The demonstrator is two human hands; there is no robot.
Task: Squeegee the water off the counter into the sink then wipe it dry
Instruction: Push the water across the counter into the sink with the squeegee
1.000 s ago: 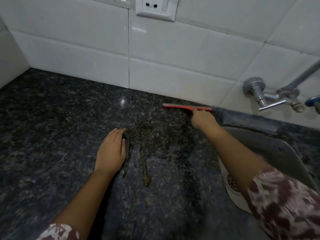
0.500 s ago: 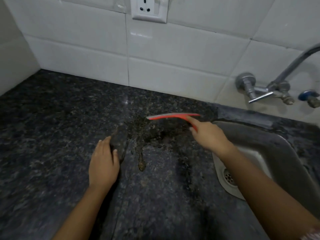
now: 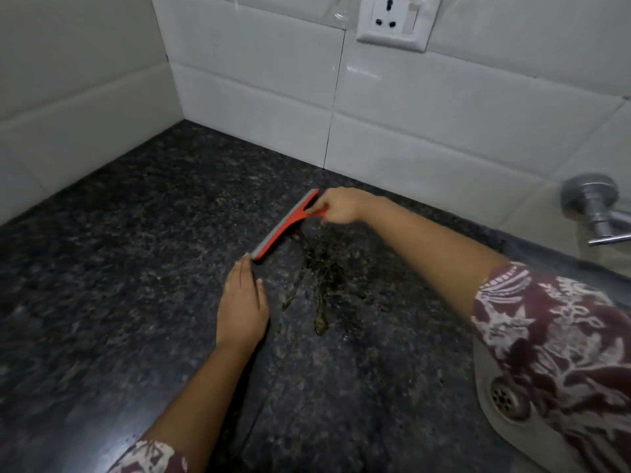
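Head view: right hand (image 3: 336, 208) grips the squeegee (image 3: 285, 227), now swung left of the water (image 3: 321, 268), ready to pull toward the sink (image 3: 485, 370); left hand (image 3: 242, 308) rests flat on the table (image 3: 136, 268).

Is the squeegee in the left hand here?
No, the right hand grips the squeegee by its handle, while the left hand lies flat on the counter.

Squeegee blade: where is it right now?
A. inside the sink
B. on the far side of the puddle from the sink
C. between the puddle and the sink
B: the right hand holds the red squeegee to the left of the puddle, while the sink lies off to the right, beyond the puddle.
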